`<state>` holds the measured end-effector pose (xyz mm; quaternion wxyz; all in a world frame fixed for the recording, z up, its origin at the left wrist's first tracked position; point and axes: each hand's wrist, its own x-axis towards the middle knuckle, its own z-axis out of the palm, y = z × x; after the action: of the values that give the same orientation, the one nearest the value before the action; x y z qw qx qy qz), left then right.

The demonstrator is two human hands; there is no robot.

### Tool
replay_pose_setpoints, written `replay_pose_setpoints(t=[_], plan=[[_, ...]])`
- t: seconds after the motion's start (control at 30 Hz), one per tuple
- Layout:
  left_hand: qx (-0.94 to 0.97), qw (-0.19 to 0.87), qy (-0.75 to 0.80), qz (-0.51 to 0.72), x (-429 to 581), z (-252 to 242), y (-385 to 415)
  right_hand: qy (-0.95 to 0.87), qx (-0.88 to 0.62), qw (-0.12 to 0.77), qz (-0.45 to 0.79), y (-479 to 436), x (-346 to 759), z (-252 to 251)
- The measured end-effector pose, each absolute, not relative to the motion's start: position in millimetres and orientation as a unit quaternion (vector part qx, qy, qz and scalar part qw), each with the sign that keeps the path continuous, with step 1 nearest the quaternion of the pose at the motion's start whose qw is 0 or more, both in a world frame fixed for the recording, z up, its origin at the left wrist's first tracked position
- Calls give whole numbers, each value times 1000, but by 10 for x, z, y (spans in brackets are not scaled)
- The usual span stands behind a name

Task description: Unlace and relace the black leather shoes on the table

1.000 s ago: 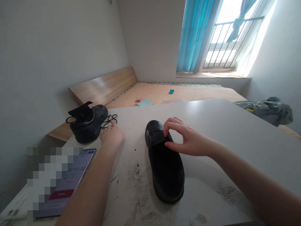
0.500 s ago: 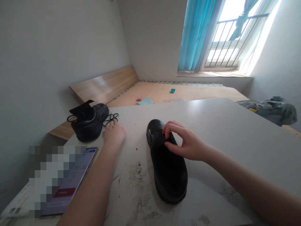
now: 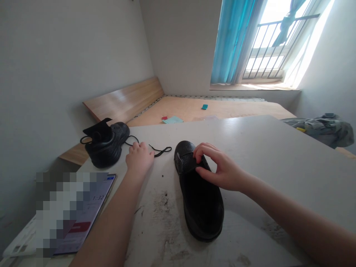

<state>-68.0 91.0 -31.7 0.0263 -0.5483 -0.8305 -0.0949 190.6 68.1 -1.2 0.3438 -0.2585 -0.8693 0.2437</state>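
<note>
A black leather shoe (image 3: 202, 211) lies in the middle of the table, its toe pointing away from me and its opening facing up. My right hand (image 3: 218, 163) pinches the shoe's tongue between thumb and fingers. To the left, my left hand (image 3: 139, 158) is closed on a thin black shoelace (image 3: 163, 151). One looped part of the lace sticks out to the right of that hand, and another part shows on its left. The second black shoe (image 3: 107, 146) stands at the far left with its tongue raised.
The white table (image 3: 250, 148) has dark smudges near its front. A phone (image 3: 83, 218) lies at the left edge, partly blurred out. Beyond the table is a bed (image 3: 236, 107) with small papers on it. Grey clothing (image 3: 330, 129) lies at the right.
My left hand has moved slightly right with the shoelace, whose loop now lies to its right, close to the shoe. My right hand stays on the tongue.
</note>
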Motion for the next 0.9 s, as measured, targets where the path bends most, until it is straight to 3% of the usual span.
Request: replay_pose_setpoints(t=[0.27, 0.57, 0.77, 0.9], plan=[[-610, -49, -775, -158, -689, -406, 994, -867, -258, 348, 245, 694, 1890, -37], [-611, -123, -638, -452, -613, -126, 872, -869, -255, 347, 244, 685, 1892, -41], [-560, -237, -513, -606, -589, -36, 881, -871, -253, 344, 244, 682, 1903, -27], [-508, -347, -430, -661, -581, 73, 839, -893, -222, 289, 262, 691, 1954, 52]])
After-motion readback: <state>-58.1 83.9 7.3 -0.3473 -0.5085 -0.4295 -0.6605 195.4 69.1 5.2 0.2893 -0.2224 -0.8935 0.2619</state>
